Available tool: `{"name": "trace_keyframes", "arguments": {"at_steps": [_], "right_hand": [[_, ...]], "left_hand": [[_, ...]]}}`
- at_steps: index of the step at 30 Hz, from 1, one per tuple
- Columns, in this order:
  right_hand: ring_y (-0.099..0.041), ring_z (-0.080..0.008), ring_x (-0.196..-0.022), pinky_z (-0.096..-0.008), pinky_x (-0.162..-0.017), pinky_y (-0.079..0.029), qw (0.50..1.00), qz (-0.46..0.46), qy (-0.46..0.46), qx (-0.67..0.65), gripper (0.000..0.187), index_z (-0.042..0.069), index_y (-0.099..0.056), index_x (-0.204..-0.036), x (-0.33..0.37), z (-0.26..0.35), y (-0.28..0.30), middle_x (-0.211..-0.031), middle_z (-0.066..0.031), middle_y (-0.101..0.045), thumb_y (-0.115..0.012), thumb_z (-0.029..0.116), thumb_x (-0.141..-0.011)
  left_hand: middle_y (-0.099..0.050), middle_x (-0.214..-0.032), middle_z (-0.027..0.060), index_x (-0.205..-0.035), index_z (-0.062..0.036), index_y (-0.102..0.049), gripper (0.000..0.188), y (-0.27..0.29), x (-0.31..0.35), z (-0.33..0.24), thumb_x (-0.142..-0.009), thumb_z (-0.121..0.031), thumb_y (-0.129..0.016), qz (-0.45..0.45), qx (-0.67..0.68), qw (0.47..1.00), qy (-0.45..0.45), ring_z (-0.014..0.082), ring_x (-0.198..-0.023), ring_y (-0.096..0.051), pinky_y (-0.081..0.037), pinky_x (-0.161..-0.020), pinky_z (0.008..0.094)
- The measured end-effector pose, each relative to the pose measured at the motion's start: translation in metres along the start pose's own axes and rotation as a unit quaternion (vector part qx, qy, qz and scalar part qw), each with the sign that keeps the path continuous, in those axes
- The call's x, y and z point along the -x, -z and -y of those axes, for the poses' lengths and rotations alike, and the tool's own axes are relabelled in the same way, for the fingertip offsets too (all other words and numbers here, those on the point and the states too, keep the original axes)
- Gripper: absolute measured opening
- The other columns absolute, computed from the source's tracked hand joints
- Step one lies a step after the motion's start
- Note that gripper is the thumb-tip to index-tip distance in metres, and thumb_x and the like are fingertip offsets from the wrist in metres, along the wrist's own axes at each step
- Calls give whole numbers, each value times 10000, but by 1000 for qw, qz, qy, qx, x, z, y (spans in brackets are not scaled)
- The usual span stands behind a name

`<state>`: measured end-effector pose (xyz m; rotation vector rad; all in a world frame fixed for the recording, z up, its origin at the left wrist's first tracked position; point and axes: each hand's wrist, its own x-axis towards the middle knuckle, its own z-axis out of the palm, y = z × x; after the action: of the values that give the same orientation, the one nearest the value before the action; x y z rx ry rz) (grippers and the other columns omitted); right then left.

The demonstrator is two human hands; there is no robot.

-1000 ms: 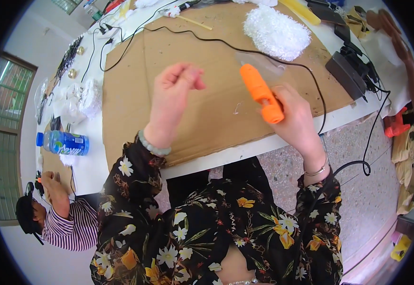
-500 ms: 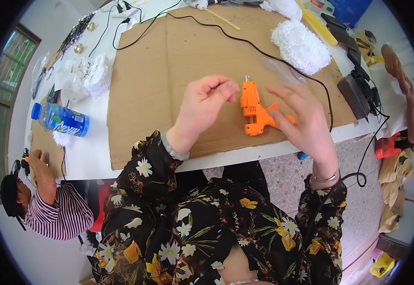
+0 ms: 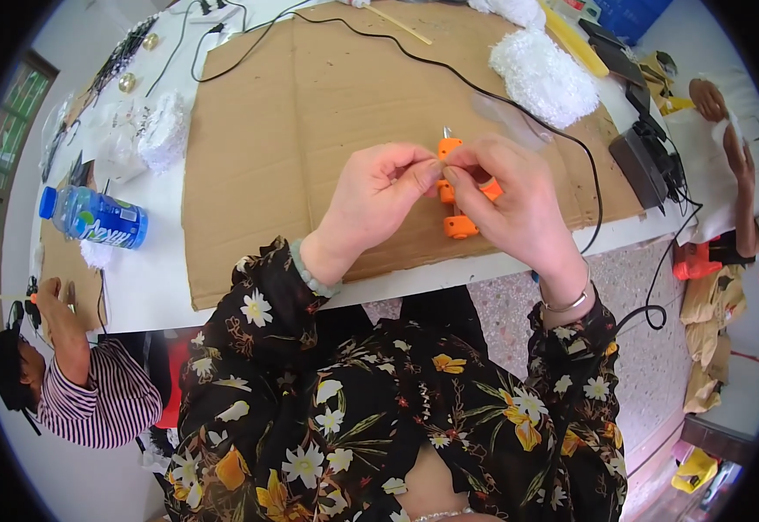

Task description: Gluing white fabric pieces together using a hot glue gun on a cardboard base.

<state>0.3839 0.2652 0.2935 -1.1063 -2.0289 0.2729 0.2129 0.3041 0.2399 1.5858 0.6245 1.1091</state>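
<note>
My left hand (image 3: 385, 187) and my right hand (image 3: 511, 196) meet fingertip to fingertip over the middle of the cardboard sheet (image 3: 249, 174). Both are closed in a pinch, thumb against forefinger. Whatever lies between the fingertips is too small or too hidden to name. Just under the fingers an orange glue gun (image 3: 460, 227) lies on the cardboard, its metal nozzle pointing away from me. My right hand covers most of its handle and trigger.
To the left stands a blue-labelled bottle (image 3: 105, 217) lying tilted. White fluffy material (image 3: 543, 78) sits at the far right, near a yellow stick (image 3: 573, 39). A black cable (image 3: 484, 85) crosses the cardboard. Co-workers sit at left, in a striped shirt (image 3: 101, 396), and at right.
My right hand has moved left from beside the glue gun's handle and closed into a pinch against my left fingertips. The whole view has shifted slightly.
</note>
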Motion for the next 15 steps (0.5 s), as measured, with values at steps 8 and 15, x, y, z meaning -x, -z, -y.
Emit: {"name": "trace_keyframes", "arguments": {"at_steps": [8,15], "right_hand": [[-568,-205,-652,-290,-583,-449,1000,0,-14,-7,88,-17,-575,-853,7,-2,-5,-755,-95,-578,-611,-27,-773],[-572,-185,-653,-285,-593,-453,999,-40,-21,1,67,-15,-580,-869,11,-3,-12,-760,-94,-579,-592,-8,-803]], "left_hand": [[-623,-714,43,-882,23,-646,147,-3,-1,2,-878,-120,-611,-6,-32,999,-17,83,-660,-558,-449,-605,226],[-634,-748,41,-892,35,-636,154,-2,1,-6,-903,-110,-588,6,-56,998,-16,94,-698,-577,-467,-649,230]]}}
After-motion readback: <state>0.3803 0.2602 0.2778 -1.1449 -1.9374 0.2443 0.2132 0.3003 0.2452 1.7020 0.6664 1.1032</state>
